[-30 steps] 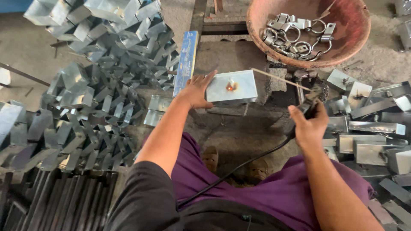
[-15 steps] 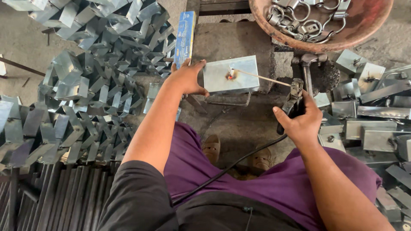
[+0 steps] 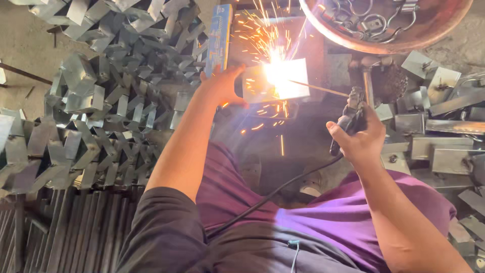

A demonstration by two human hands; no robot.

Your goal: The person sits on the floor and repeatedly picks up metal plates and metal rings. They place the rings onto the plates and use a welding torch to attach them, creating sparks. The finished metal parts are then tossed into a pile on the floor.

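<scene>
My left hand [image 3: 220,86] presses on the left edge of a square metal plate [image 3: 257,83] lying on the work block in front of me. My right hand [image 3: 359,136] grips a black electrode holder [image 3: 348,119] whose thin welding rod [image 3: 318,88] reaches left onto the plate. A bright white arc burns at the rod's tip on the plate, and orange sparks fly up and down from it. The holder's black cable [image 3: 283,189] runs back across my purple-clad lap.
A large heap of bent grey metal brackets [image 3: 101,106] fills the left side. More flat metal plates [image 3: 434,126] are stacked at the right. A rusty round bowl [image 3: 389,43] of metal rings sits at the top right. A blue box [image 3: 220,38] lies above my left hand.
The arc has struck: the plate was dark before, now it glows with sparks flying. The rod tip has moved onto the plate. My left hand stays on the plate's edge.
</scene>
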